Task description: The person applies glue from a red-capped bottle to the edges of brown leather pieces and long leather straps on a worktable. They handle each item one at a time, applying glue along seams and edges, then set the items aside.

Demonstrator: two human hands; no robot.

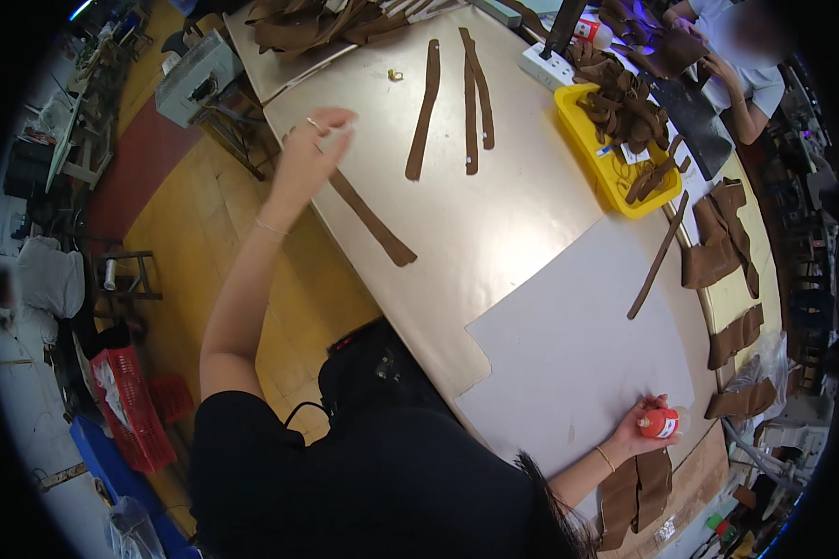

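My left hand (315, 154) hovers over the table's left edge, fingers curved and apart, with nothing seen between them. Close beneath it a long brown strip (373, 219) lies slantwise, its upper end hidden by the hand. At the lower right, my right hand (636, 430) is wrapped round a small red bottle (660, 424) with a white label and a pale tip. Two brown flat pieces (636, 494) lie side by side below that hand. Farther up the table are a single brown strip (425, 107) and a pair of overlapping strips (472, 102).
A grey sheet (569, 345) covers part of the gold table (410, 307). A yellow basket (636, 207) of brown scraps stands at the upper right, near a white power strip (545, 67). More brown pieces (736, 335) line the right side. A person (746, 84) sits across the table.
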